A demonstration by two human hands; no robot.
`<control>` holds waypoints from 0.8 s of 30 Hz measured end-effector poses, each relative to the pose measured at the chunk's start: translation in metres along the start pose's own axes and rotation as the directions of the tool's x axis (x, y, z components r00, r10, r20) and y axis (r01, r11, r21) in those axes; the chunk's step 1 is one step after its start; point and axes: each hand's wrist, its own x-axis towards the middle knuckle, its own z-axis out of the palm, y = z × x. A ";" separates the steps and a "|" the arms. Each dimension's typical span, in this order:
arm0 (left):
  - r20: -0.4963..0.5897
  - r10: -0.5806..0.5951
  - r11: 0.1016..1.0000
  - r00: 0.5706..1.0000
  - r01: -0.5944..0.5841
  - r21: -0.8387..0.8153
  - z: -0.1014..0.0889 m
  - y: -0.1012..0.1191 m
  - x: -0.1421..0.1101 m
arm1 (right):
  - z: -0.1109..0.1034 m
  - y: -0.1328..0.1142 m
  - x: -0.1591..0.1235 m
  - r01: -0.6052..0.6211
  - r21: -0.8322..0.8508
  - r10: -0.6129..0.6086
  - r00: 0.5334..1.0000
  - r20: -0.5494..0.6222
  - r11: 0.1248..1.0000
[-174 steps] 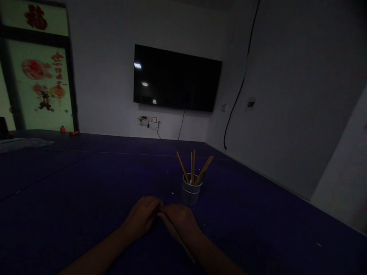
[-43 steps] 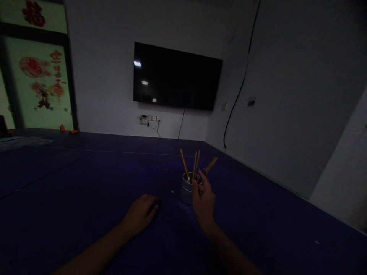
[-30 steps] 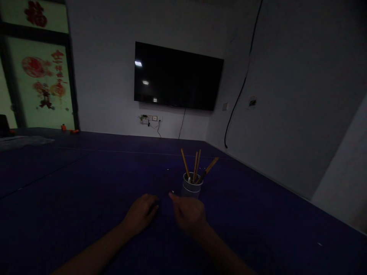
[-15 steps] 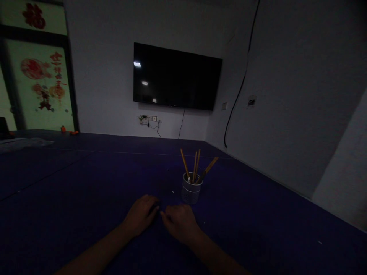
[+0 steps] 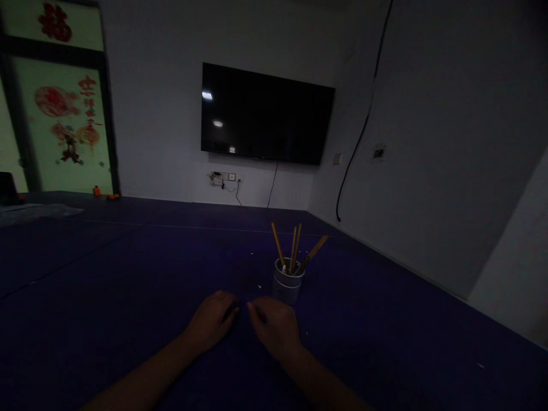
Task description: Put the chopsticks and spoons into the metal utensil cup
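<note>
My left hand (image 5: 210, 321) rests on the dark blue tabletop (image 5: 141, 285), fingers bent loosely and thumb apart from them, with nothing visible in it. Just to its right, across a small gap, my right hand (image 5: 278, 330) lies with its fingers curved down and its thumb pointing inward; no object shows in it either. Right behind my right hand stands a grey perforated pen cup (image 5: 287, 290), its lower front close to the knuckles. Several thin wooden sticks or brush handles (image 5: 297, 245) lean out of the cup, along with a short white-tipped item (image 5: 283, 269).
Small white scraps (image 5: 480, 366) dot the tabletop. Clear plastic sheeting (image 5: 38, 213) and small orange objects (image 5: 97, 191) lie at the far left. A wall-mounted television (image 5: 265, 114) hangs beyond, and a black cable (image 5: 357, 137) runs down the right wall.
My right hand has shifted slightly right and away from me, widening the gap between the hands. My left hand stays put. The view has turned slightly left.
</note>
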 end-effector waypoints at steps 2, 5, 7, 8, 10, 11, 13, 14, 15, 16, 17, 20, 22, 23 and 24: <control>0.004 -0.002 1.000 1.000 0.002 0.010 0.000 0.001 0.000 | -0.005 0.003 0.003 -0.068 0.021 0.071 0.970 -0.231 0.997; 0.015 -0.004 1.000 1.000 0.004 0.018 -0.002 0.002 0.000 | -0.014 0.011 0.010 -0.225 -0.001 0.190 0.825 -0.532 0.974; 0.019 0.000 1.000 1.000 0.000 0.012 -0.003 0.003 0.000 | -0.018 0.018 0.014 -0.322 0.020 0.263 0.735 -0.625 0.946; 0.019 0.002 1.000 1.000 -0.002 0.007 -0.003 0.003 0.001 | -0.018 0.022 0.015 -0.362 0.041 0.302 0.707 -0.640 0.931; 0.021 0.003 1.000 1.000 -0.003 0.001 -0.003 0.003 0.001 | -0.016 0.031 0.016 -0.427 0.089 0.384 0.681 -0.624 0.900; 0.020 0.001 1.000 1.000 -0.001 0.000 -0.003 0.003 0.001 | -0.014 0.035 0.015 -0.455 0.114 0.425 0.675 -0.603 0.883; 0.017 -0.007 1.000 1.000 0.007 0.000 -0.002 0.003 0.001 | -0.008 0.044 0.013 -0.500 0.166 0.501 0.670 -0.548 0.850; 0.014 -0.012 1.000 1.000 0.012 0.003 -0.002 0.003 0.001 | -0.004 0.048 0.012 -0.516 0.192 0.534 0.671 -0.514 0.834; 0.010 -0.015 1.000 1.000 0.015 0.006 -0.002 0.003 0.001 | -0.001 0.052 0.010 -0.530 0.218 0.563 0.676 -0.475 0.820; 0.007 -0.016 1.000 1.000 0.016 0.008 -0.002 0.003 0.001 | 0.002 0.056 0.009 -0.543 0.243 0.590 0.679 -0.437 0.804; 0.005 -0.015 1.000 1.000 0.015 0.009 -0.002 0.003 0.001 | 0.005 0.059 0.007 -0.553 0.265 0.612 0.682 -0.399 0.790; 0.001 0.002 1.000 1.000 -0.002 0.007 -0.003 0.004 0.000 | 0.011 0.067 0.004 -0.586 0.318 0.666 0.675 -0.317 0.746; -0.011 0.007 1.000 1.000 -0.007 0.011 -0.002 0.004 0.000 | 0.014 0.071 0.003 -0.601 0.342 0.690 0.667 -0.283 0.722; -0.018 0.010 1.000 1.000 -0.010 0.013 -0.002 0.003 0.000 | 0.015 0.072 0.003 -0.603 0.353 0.695 0.667 -0.269 0.715; -0.025 0.013 1.000 1.000 -0.013 0.015 -0.001 0.002 0.000 | 0.016 0.073 0.003 -0.600 0.362 0.695 0.670 -0.259 0.713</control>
